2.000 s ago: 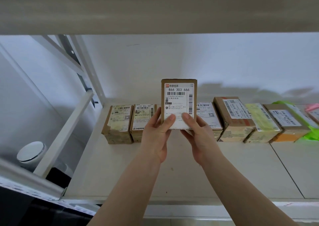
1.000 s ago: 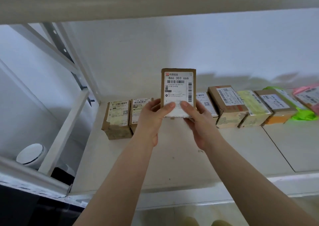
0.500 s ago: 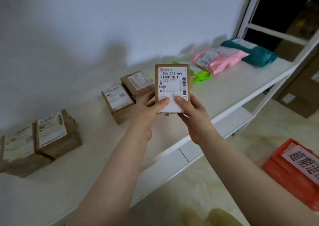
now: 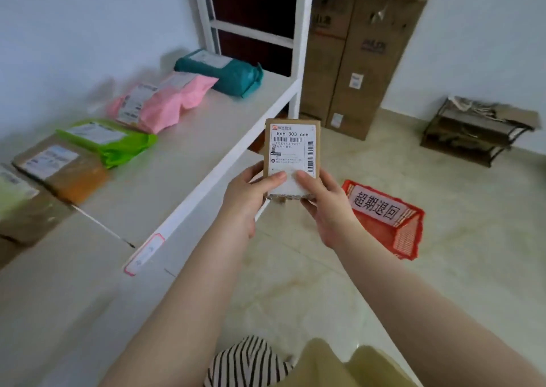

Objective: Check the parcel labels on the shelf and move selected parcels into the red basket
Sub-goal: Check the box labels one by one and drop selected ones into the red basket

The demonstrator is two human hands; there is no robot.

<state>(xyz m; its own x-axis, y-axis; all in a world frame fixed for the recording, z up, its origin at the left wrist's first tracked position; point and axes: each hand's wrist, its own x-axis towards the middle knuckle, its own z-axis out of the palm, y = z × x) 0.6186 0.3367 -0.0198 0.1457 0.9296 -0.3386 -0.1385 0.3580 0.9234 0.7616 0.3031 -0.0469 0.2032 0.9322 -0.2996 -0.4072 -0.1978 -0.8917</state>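
Both hands hold one small cardboard parcel [image 4: 292, 153] upright, its white label reading 866 303 666 facing me. My left hand [image 4: 251, 191] grips its lower left edge and my right hand [image 4: 322, 200] grips its lower right edge, thumbs on the label. The parcel is out past the front edge of the white shelf [image 4: 189, 162], above the floor. The red basket [image 4: 390, 218] with a white sign sits on the floor just right of my right hand.
On the shelf lie a teal bag [image 4: 224, 72], a pink bag [image 4: 165, 103], a green bag [image 4: 109, 141] and brown boxes [image 4: 62, 169]. Tall cardboard cartons [image 4: 354, 62] stand behind the shelf post. A dark low rack [image 4: 472, 129] sits on the tiled floor.
My view has swung right and down, away from the shelf toward the floor. The held parcel has come off the shelf area and now sits beside the red basket.
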